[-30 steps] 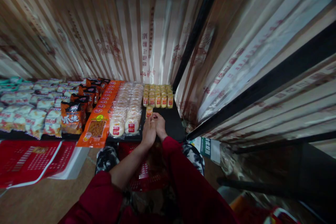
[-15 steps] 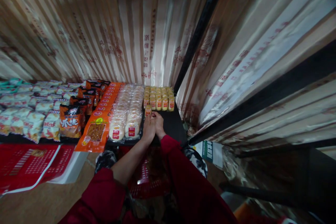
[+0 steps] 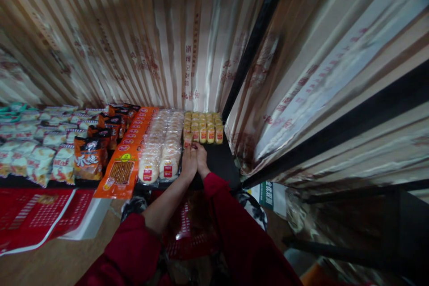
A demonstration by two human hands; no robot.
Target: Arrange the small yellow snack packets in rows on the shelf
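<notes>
Left hand: the left hand lies palm down on the dark shelf, fingers straight and pressed together, its side against the other hand.
Right hand: the right hand rests beside it, fingers close together and bent slightly down at the tips.
Fingertips: both sets of tips reach the small yellow packet, which stands alone just ahead of them; whether they grip it or only touch it cannot be told, as the backs of the hands hide the contact.
Beyond the fingers: the rows of yellow packets stand just past the single one, toward the back of the shelf.
Left of the fingers: the round white cakes in clear wrap lie just beside the left hand; further left come the orange packs.
Below the wrists: a red basket sits between the red sleeves.
</notes>
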